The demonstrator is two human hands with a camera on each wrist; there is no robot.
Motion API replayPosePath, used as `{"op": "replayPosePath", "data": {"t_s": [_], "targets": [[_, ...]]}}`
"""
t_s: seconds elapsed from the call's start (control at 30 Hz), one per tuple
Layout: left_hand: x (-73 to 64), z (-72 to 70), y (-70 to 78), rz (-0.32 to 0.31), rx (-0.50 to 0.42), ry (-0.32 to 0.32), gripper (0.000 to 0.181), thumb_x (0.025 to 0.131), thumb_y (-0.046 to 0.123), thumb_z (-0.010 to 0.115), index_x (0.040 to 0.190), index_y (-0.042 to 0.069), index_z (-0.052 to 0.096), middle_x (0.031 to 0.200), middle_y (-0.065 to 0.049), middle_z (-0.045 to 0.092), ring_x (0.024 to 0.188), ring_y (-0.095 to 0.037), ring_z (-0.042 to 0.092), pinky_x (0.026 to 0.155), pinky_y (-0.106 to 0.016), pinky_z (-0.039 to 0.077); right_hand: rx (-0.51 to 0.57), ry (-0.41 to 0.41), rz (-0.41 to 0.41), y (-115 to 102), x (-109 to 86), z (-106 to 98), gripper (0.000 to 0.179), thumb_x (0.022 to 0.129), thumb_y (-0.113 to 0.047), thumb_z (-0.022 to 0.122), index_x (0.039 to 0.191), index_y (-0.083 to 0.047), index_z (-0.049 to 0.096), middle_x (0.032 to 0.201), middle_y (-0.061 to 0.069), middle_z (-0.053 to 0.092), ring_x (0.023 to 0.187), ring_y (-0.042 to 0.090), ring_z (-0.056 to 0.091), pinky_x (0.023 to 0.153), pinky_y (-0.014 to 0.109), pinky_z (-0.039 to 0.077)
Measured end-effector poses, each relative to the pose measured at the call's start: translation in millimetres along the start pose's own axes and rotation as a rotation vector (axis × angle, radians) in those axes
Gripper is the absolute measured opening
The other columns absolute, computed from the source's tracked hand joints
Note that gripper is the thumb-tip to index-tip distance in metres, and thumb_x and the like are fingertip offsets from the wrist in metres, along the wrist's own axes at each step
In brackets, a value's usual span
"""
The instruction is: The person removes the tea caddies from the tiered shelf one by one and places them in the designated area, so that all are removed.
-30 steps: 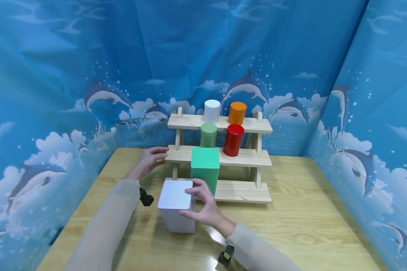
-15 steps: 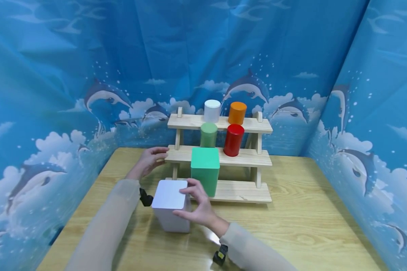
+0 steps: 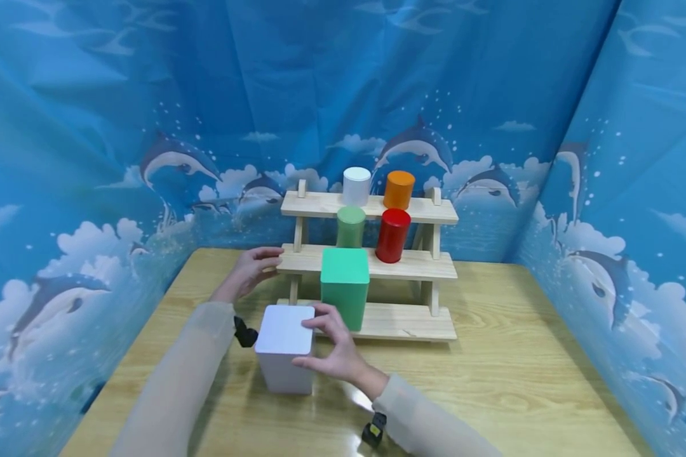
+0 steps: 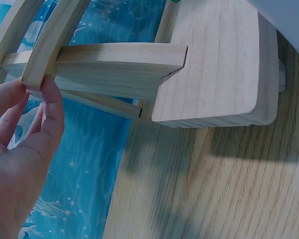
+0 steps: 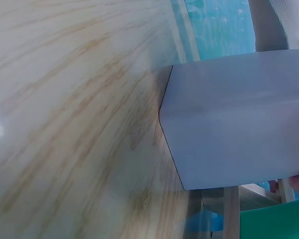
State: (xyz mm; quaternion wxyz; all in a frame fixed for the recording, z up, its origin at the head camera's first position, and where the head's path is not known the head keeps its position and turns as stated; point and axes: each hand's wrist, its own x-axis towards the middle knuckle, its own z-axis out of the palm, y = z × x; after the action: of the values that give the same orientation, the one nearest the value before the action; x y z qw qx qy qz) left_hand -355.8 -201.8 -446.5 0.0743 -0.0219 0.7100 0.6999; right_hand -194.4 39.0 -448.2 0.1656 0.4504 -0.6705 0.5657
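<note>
My left hand point(image 3: 253, 270) pinches the left end of the middle board of a three-tier wooden shelf stand point(image 3: 408, 322). In the left wrist view its thumb and finger meet at the board's edge point(image 4: 37, 79). My right hand point(image 3: 343, 352) grips a tall white box point(image 3: 284, 330) by its right side near the top, thumb towards me and fingers on the far side. The box stands in front of the stand's left end; in the right wrist view its base is right at the tabletop. A green box point(image 3: 345, 289) stands on the lowest board, just behind the white one.
A pale green cylinder point(image 3: 351, 227) and a red cylinder point(image 3: 392, 236) stand on the middle board. On the top board are a white cylinder point(image 3: 357, 187) and an orange cylinder point(image 3: 399, 190). Blue dolphin-print curtains point(image 3: 297, 82) surround the wooden table point(image 3: 503, 381).
My right hand and the white box have shifted slightly left, away from the green box, mostly in the earlier half second. My left hand stays at the middle board.
</note>
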Motion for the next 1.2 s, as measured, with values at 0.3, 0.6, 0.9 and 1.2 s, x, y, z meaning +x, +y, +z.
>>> {"op": "replayPosePath", "data": {"t_s": [0.3,0.6,0.9,1.2], "targets": [[-1.6,2.5,3.6,-0.006,-0.002,0.011,0.039,0.091,0.012,0.061,0.128,0.005,0.052,0.13,-0.013,0.049,0.113,-0.028,0.051,0.093,-0.041,0.047,-0.159,-0.024,-0.069,-3,-0.5,-3,0.068,0.053,-0.004,0.085,0.111,0.005,0.05,0.124,0.031,0.041,0.112,0.047,0.043,0.096,0.045,0.044],[-3.5,1.0,2.4,-0.003,0.0,-0.004,0.042,0.09,0.014,0.063,0.129,0.005,0.052,0.134,-0.014,0.047,0.115,-0.028,0.05,0.095,-0.041,0.045,-0.162,-0.034,-0.106,-2,-1.9,-6,0.064,0.064,-0.013,0.083,0.114,0.007,0.048,0.125,0.032,0.04,0.111,0.048,0.043,0.098,0.042,0.043],[-4.8,0.9,-0.1,-0.017,-0.023,-0.001,0.041,0.09,0.014,0.062,0.129,0.005,0.052,0.134,-0.013,0.046,0.114,-0.026,0.05,0.095,-0.041,0.045,-0.14,-0.026,-0.091,-2,-9.3,-16,0.063,0.062,-0.004,0.08,0.113,0.011,0.048,0.121,0.034,0.042,0.109,0.047,0.045,0.092,0.039,0.048],[-4.3,1.9,1.4,-0.002,-0.022,-0.022,0.042,0.09,0.012,0.061,0.13,0.003,0.051,0.134,-0.014,0.046,0.113,-0.026,0.051,0.095,-0.042,0.045,-0.111,0.005,-0.149,0,-13.5,-29,0.057,0.065,0.0,0.079,0.112,0.014,0.049,0.118,0.036,0.044,0.102,0.047,0.049,0.085,0.04,0.052]]}}
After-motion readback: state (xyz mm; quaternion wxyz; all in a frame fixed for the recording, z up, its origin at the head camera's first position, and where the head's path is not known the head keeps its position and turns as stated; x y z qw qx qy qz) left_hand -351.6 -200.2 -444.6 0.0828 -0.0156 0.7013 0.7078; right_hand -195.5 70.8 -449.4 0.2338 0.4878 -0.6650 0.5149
